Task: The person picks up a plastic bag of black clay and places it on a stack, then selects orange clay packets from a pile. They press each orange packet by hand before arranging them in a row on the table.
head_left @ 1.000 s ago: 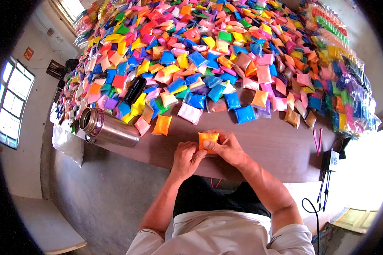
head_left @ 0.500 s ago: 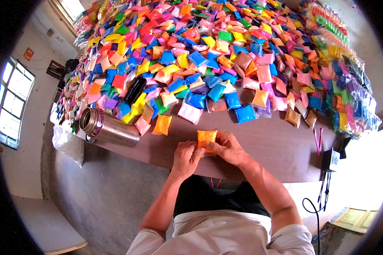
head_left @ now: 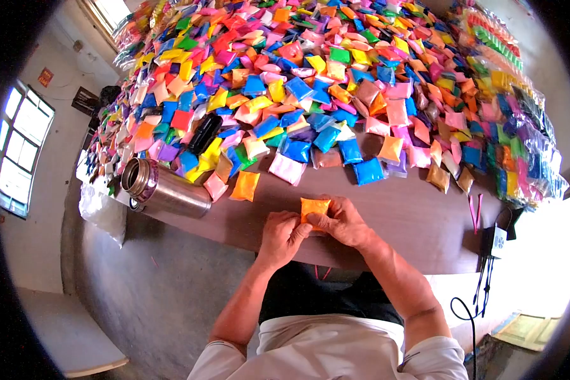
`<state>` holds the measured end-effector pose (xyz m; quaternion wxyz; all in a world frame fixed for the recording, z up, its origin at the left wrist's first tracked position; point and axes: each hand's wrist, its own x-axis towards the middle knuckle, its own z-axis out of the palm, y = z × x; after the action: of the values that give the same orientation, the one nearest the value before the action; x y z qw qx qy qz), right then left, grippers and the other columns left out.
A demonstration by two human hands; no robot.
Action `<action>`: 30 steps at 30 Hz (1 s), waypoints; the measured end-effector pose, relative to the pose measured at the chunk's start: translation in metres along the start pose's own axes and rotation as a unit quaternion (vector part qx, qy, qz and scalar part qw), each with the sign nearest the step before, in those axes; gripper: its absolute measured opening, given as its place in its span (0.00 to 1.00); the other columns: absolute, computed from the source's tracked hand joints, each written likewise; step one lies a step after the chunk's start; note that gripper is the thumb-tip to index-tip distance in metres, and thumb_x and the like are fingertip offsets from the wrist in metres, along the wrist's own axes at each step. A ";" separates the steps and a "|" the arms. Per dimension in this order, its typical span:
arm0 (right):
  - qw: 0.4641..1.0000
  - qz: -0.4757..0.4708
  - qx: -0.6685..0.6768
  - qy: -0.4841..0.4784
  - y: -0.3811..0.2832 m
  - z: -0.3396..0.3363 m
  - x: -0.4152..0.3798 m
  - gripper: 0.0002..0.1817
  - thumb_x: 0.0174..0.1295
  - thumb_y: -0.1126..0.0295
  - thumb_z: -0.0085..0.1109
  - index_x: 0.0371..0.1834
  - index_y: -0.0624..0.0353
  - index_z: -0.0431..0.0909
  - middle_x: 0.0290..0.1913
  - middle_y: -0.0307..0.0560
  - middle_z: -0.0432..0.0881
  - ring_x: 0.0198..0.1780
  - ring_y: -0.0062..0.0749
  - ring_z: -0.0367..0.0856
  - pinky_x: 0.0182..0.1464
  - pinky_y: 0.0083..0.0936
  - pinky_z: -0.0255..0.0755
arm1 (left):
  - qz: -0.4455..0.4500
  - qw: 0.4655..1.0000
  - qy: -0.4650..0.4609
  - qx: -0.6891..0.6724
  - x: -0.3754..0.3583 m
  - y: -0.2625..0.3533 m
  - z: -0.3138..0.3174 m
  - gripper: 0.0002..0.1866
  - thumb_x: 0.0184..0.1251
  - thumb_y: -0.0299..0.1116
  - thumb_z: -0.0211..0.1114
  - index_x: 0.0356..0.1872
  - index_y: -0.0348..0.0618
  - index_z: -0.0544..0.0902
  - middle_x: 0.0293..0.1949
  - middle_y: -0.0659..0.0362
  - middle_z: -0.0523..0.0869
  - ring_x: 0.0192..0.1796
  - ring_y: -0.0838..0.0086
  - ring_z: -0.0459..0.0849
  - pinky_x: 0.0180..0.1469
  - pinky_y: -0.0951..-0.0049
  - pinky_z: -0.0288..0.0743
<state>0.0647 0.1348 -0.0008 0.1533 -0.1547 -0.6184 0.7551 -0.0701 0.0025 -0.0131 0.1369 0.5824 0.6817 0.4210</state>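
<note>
An orange packet (head_left: pixel 314 208) in clear plastic is held above the near part of the table, between both hands. My right hand (head_left: pixel 342 223) pinches it from the right, thumb across its front. Closed at the packet's lower left, my left hand (head_left: pixel 283 234) has its thumb and fingers pressed together by the edge; the exact grip there is partly hidden. Another orange packet (head_left: pixel 245 187) lies flat on the table, left of and beyond my hands. A pale pink packet (head_left: pixel 287 169) and a blue packet (head_left: pixel 368 171) rest at the near edge of a large pile.
A big heap of coloured packets (head_left: pixel 285 88) covers the far side of the brown table (head_left: pixel 411 221). On the left an open steel flask (head_left: pixel 171 190) lies tilted. A black object (head_left: pixel 204 133) rests on the pile. Bagged packets (head_left: pixel 516 145) and a cabled box (head_left: pixel 495 240) are at right.
The view has shifted slightly. Both hands stay on the orange packet, which looks slightly more tilted toward the pile; the grip is otherwise much the same.
</note>
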 end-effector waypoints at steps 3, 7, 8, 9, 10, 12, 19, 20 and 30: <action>1.000 -0.019 -0.014 -0.014 0.002 -0.004 0.001 0.14 0.69 0.67 0.61 0.49 0.66 0.78 0.42 0.41 0.84 0.42 0.21 0.80 0.46 0.23 0.76 | 0.037 0.999 0.014 0.025 0.002 0.001 0.000 0.21 0.73 0.46 0.57 0.26 0.39 0.78 0.26 0.54 0.81 0.33 0.56 0.80 0.40 0.59 0.68; 0.999 0.008 0.048 -0.013 -0.008 0.004 -0.001 0.13 0.69 0.67 0.61 0.49 0.66 0.78 0.42 0.40 0.83 0.43 0.21 0.80 0.45 0.23 0.76 | -0.008 1.000 0.028 -0.012 -0.001 0.000 0.002 0.20 0.73 0.45 0.57 0.25 0.39 0.78 0.26 0.54 0.81 0.33 0.55 0.80 0.40 0.58 0.68; 1.000 -0.008 0.025 -0.002 -0.007 0.004 -0.001 0.13 0.70 0.67 0.60 0.49 0.66 0.78 0.42 0.40 0.83 0.42 0.21 0.80 0.45 0.22 0.76 | -0.023 0.999 0.022 -0.030 -0.001 0.001 0.002 0.20 0.73 0.45 0.57 0.25 0.40 0.77 0.25 0.54 0.80 0.33 0.55 0.80 0.40 0.58 0.68; 1.000 -0.026 0.003 0.008 -0.006 0.005 -0.001 0.12 0.70 0.68 0.60 0.49 0.66 0.78 0.42 0.40 0.83 0.42 0.21 0.80 0.45 0.22 0.76 | -0.038 0.998 0.017 -0.048 -0.001 0.001 0.002 0.20 0.73 0.45 0.57 0.24 0.40 0.77 0.25 0.54 0.80 0.32 0.55 0.79 0.40 0.58 0.68; 1.000 -0.026 0.004 0.002 -0.002 0.004 -0.001 0.12 0.70 0.68 0.60 0.49 0.66 0.78 0.42 0.40 0.83 0.42 0.21 0.80 0.45 0.22 0.76 | -0.040 0.998 0.022 -0.045 -0.001 0.001 0.002 0.20 0.73 0.45 0.57 0.24 0.40 0.77 0.25 0.54 0.80 0.32 0.55 0.79 0.40 0.58 0.68; 0.999 -0.036 -0.026 0.009 0.004 0.001 0.001 0.12 0.69 0.69 0.59 0.49 0.67 0.79 0.43 0.40 0.83 0.42 0.21 0.80 0.44 0.21 0.75 | -0.008 1.000 0.024 0.003 -0.001 0.000 0.001 0.20 0.73 0.46 0.57 0.24 0.41 0.77 0.25 0.54 0.80 0.32 0.55 0.79 0.40 0.57 0.68; 1.000 0.004 0.005 -0.006 -0.012 -0.002 -0.001 0.13 0.69 0.70 0.60 0.51 0.66 0.79 0.42 0.41 0.84 0.42 0.21 0.80 0.43 0.20 0.75 | 0.010 0.998 0.056 0.017 0.000 0.001 0.001 0.21 0.73 0.46 0.57 0.24 0.41 0.76 0.25 0.54 0.79 0.31 0.55 0.78 0.39 0.58 0.68; 1.000 0.004 0.003 -0.008 -0.012 -0.002 -0.001 0.13 0.69 0.70 0.60 0.51 0.66 0.79 0.42 0.41 0.84 0.42 0.21 0.80 0.43 0.20 0.75 | 0.009 0.998 0.059 0.017 0.000 0.001 0.000 0.21 0.73 0.46 0.57 0.24 0.41 0.76 0.25 0.54 0.79 0.31 0.55 0.78 0.39 0.58 0.68; 0.988 -0.007 0.070 0.135 -0.002 -0.008 0.017 0.15 0.68 0.70 0.61 0.53 0.67 0.75 0.39 0.41 0.81 0.39 0.22 0.79 0.40 0.20 0.75 | 0.051 0.997 0.044 0.036 0.001 0.007 0.000 0.15 0.63 0.40 0.68 0.23 0.40 0.80 0.23 0.56 0.81 0.30 0.59 0.82 0.37 0.61 0.72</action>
<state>0.0525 0.1498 -0.0010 0.2514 -0.2402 -0.5384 0.7676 -0.0655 0.0031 -0.0072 0.0640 0.6019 0.6715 0.4274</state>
